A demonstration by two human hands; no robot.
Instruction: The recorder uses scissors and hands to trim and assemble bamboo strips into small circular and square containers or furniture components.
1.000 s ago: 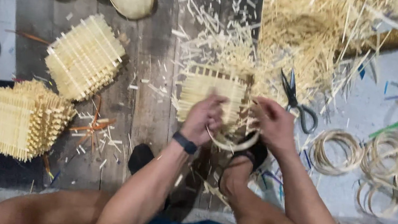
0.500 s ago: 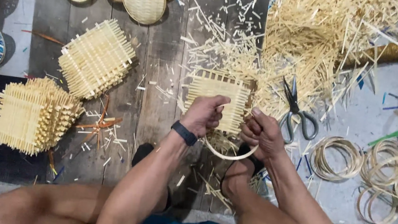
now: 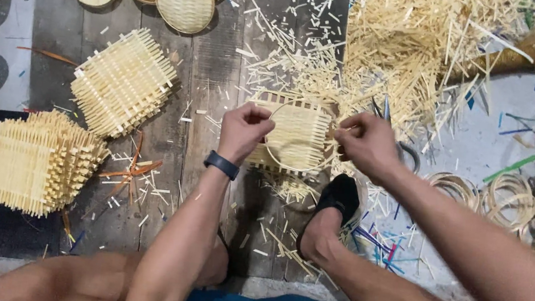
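Head-camera footage looked straight down on a square woven mat (image 3: 297, 134) of pale bamboo slats, held just above the dark wooden floor (image 3: 217, 62) between the two hands. Its flat strips crossed in an open grid, with loose ends sticking out along the top and left edges. A thin hoop of split cane (image 3: 277, 158) curved across its face, sagging below the lower edge. The left hand (image 3: 243, 130), a dark band at its wrist, was curled closed, pinching the mat's left edge and the hoop. The right hand (image 3: 367, 142) was likewise closed, gripping the right edge, thumb and fingers pressed together. Directly beneath the mat, a foot in a black sandal (image 3: 336, 200) rested on the boards. Two finished stacks of similar mats (image 3: 123, 82) (image 3: 38, 163) lay well to the left, and a heap of loose slivers (image 3: 416, 46) spread behind the right hand.
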